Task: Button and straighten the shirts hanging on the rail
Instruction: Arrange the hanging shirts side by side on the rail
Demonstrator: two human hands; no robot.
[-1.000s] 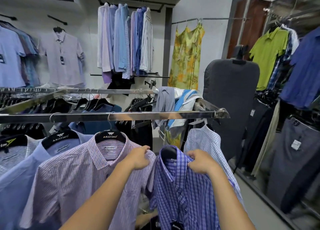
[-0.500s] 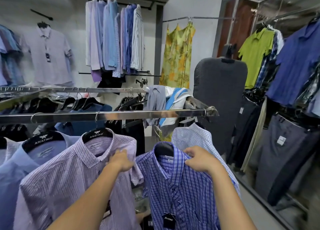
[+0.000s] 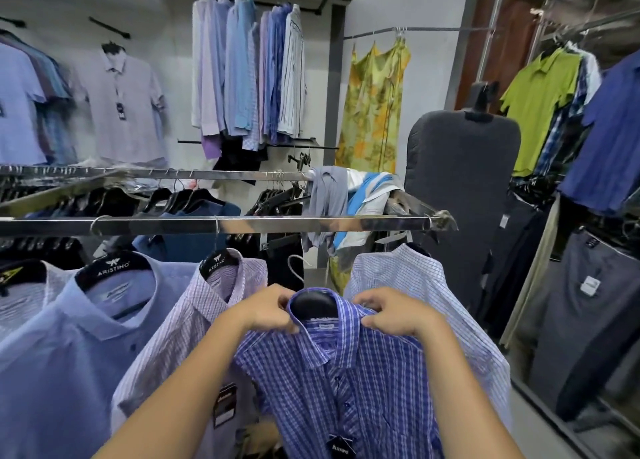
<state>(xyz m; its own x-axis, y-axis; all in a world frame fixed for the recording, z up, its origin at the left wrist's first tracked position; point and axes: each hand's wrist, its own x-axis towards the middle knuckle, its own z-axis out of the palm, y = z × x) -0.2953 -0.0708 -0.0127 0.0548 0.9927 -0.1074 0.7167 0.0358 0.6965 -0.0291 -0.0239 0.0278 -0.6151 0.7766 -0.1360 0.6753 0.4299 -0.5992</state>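
**Collar in Both Hands, Hook Below the Rail**

The chrome rail ran across the view with shirts crowded under it. A pale blue shirt and a lilac checked shirt hung to the left, and a white checked shirt to the right. Between the last two sat the blue checked shirt, nearest the person. The left hand pinched its collar on one side and the right hand pinched the other, fingers curled tight on the cloth. A black hanger filled the neck. Its wire hook showed below the rail, seemingly not hung on it.

If so, the shirt's weight hung on those two pinches. A slackened grip could drop hanger and shirt to the floor. A pull on the collar alone might slide the cloth off the hanger's shoulders. Rehanging looked blind, since the hook stood behind the collar and could snag the lilac shirt's shoulder, which touched the blue one. Whether every button was fastened could not be told.

Room was tight on the left, where the shirts overlapped. The rail's right end lay near, past the white shirt, with a grey padded form beyond it. Bare rail above the hook offered a landing spot. A price tag dangled low on the front and could catch.
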